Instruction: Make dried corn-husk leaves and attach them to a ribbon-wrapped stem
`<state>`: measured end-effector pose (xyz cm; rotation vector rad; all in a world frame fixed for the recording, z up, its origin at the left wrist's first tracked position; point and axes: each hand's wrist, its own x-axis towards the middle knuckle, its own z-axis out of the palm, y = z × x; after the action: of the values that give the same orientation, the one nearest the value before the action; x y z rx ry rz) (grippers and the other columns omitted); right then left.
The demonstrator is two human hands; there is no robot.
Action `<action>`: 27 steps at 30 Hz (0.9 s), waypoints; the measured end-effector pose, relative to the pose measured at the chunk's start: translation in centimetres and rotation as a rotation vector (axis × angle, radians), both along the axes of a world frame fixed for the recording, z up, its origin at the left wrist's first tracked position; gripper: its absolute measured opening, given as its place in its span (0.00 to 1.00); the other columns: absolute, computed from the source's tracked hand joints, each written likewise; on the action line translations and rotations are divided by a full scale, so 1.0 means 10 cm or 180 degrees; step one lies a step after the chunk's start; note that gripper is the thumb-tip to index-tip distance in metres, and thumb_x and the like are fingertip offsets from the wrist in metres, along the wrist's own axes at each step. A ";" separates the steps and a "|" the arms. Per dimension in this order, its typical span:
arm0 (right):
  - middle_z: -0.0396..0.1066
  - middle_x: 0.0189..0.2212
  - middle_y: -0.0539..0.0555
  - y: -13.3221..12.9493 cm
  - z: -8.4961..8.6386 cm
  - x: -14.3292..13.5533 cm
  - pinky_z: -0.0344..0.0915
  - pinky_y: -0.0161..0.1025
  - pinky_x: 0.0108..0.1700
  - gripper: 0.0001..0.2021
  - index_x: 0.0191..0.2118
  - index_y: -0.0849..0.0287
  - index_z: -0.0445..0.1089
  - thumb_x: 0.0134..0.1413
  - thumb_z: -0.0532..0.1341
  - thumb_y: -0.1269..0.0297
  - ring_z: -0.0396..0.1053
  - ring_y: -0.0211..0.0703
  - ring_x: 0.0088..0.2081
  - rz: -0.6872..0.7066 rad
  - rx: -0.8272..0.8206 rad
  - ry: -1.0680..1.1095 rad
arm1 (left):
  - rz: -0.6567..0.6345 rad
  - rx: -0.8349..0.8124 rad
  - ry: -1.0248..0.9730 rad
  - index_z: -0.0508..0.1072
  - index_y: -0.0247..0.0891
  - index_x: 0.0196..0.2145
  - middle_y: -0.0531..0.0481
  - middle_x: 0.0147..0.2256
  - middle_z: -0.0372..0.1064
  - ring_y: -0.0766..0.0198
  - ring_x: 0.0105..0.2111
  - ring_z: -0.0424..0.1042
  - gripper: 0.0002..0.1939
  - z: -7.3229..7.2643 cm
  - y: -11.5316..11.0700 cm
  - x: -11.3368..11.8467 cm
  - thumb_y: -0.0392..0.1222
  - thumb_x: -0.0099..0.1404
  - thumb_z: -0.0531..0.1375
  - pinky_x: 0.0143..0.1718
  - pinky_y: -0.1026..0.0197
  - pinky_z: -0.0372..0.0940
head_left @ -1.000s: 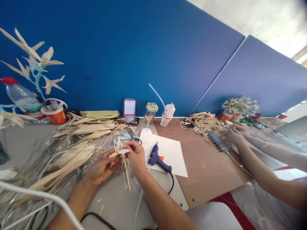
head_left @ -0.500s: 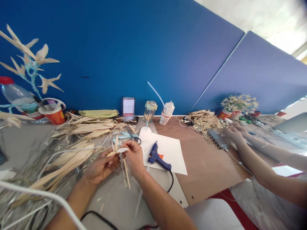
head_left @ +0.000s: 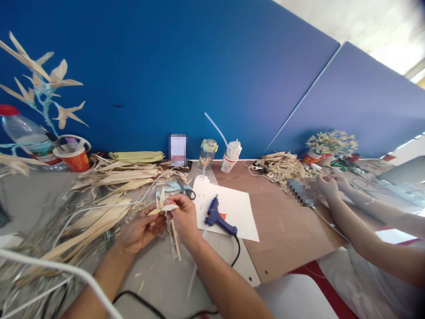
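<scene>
1. Head view: the left hand (head_left: 142, 229) and right hand (head_left: 184, 216) pinch the husk flower (head_left: 162, 205) between thumbs and fingers, at eight o'clock from frame centre; some left fingertips are hidden.
2. Pinching too hard could split the thin petals; too loosely, one might slip out.
3. The glue gun (head_left: 217, 218), at three o'clock from the flower, could shift if the right arm catches its cord (head_left: 239, 251).
4. Reaching toward two o'clock, knuckles might knock the scissors (head_left: 190, 194).

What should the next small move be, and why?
Probably the right hand should press the white petal inward: it is right at that petal, which splays sideways, while the left hand supports the husk flower and the glue gun lies unheld.
</scene>
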<state>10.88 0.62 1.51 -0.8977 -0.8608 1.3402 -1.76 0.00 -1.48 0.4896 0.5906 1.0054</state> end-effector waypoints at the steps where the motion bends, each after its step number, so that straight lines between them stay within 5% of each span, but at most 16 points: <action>1: 0.63 0.14 0.43 0.00 0.00 0.00 0.53 0.30 0.20 0.04 0.23 0.58 0.67 0.40 0.62 0.66 0.55 0.31 0.16 0.0018 0.0000 0.0021 | 0.0022 -0.0006 0.0009 0.72 0.34 0.26 0.58 0.15 0.58 0.73 0.18 0.63 0.11 0.00 0.00 0.00 0.35 0.49 0.71 0.28 0.66 0.69; 10: 0.63 0.13 0.43 0.00 -0.02 -0.01 0.49 0.30 0.19 0.05 0.22 0.58 0.67 0.38 0.64 0.66 0.52 0.30 0.15 0.0169 -0.0251 0.0482 | 0.0055 0.0148 0.0143 0.73 0.34 0.28 0.59 0.15 0.57 0.73 0.17 0.60 0.11 0.05 0.00 0.01 0.37 0.50 0.71 0.23 0.69 0.63; 27: 0.71 0.18 0.47 0.09 -0.03 0.17 0.51 0.29 0.19 0.09 0.21 0.59 0.68 0.37 0.69 0.64 0.57 0.29 0.16 0.0692 -0.0423 0.0812 | -0.0031 0.0387 0.0421 0.71 0.34 0.27 0.59 0.16 0.57 0.74 0.17 0.53 0.13 -0.08 0.05 -0.06 0.40 0.49 0.71 0.20 0.69 0.54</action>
<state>12.63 1.51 1.17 -0.7283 -0.6909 1.6768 -2.33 0.53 -2.29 0.6700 0.6466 1.0088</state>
